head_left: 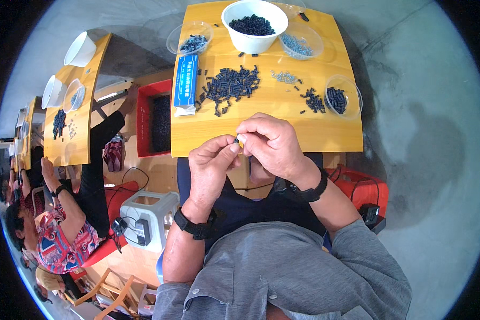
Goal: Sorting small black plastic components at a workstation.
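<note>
Above the near edge of the wooden table (304,136), my two hands meet fingertip to fingertip. My left hand (212,162) is closed, its thumb and forefinger pinching a small black plastic piece (237,141). My right hand (274,143) is closed at the same spot, thumb against forefinger; whatever it grips there is hidden by the fingertips. Beyond them lies a loose pile of short black tubular pieces (232,85). A smaller heap of black pieces (313,100) lies to the right, with a scatter of small silvery parts (285,77) behind it.
A white tub (255,37) of black pieces stands at the back, between clear bowls of small parts (194,40) (301,45). Another clear bowl (351,111) sits at the right edge. A blue box (186,82) lies at left. Beside the table is a red crate (153,88); a co-worker sits farther left.
</note>
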A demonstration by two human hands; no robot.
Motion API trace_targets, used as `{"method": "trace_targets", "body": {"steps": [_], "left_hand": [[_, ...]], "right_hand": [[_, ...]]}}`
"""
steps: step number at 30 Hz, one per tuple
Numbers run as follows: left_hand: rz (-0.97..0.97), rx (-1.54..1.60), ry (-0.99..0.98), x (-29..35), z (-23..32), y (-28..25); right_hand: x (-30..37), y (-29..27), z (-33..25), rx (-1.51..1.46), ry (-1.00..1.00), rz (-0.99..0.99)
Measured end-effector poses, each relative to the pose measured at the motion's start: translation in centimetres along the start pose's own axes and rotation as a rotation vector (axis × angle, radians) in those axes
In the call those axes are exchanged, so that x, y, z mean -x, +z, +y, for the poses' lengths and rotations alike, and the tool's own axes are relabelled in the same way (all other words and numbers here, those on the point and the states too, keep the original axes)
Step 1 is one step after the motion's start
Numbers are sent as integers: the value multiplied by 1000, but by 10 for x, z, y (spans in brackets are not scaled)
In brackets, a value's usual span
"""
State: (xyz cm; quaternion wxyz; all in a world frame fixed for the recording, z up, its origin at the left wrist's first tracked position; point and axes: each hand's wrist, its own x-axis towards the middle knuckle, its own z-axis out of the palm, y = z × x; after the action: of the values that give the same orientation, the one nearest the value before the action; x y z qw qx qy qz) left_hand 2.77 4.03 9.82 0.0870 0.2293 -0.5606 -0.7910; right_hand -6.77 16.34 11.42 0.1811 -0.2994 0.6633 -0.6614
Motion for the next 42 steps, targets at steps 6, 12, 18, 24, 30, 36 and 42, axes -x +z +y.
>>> {"method": "trace_targets", "body": {"steps": [6, 12, 18, 24, 30, 36, 42], "left_hand": [[3, -50, -21, -2, 4, 3], [6, -73, -7, -5, 3, 5], [-1, -153, -9, -7, 5, 5], [0, -126, -4, -5, 5, 6], [-26, -36, -35, 2, 7, 8], [-77, -30, -65, 9, 3, 10], [-96, 9, -42, 10, 3, 14]], "right_hand": [[0, 0, 5, 50, -11, 51], [0, 1, 10, 62, -54, 83], [1, 4, 8, 80, -28, 102], [2, 0, 5, 197, -134, 33], [9, 1, 1, 286, -259, 61], [21, 2, 1, 245, -247, 79], [23, -6, -11, -18, 42, -14]]}}
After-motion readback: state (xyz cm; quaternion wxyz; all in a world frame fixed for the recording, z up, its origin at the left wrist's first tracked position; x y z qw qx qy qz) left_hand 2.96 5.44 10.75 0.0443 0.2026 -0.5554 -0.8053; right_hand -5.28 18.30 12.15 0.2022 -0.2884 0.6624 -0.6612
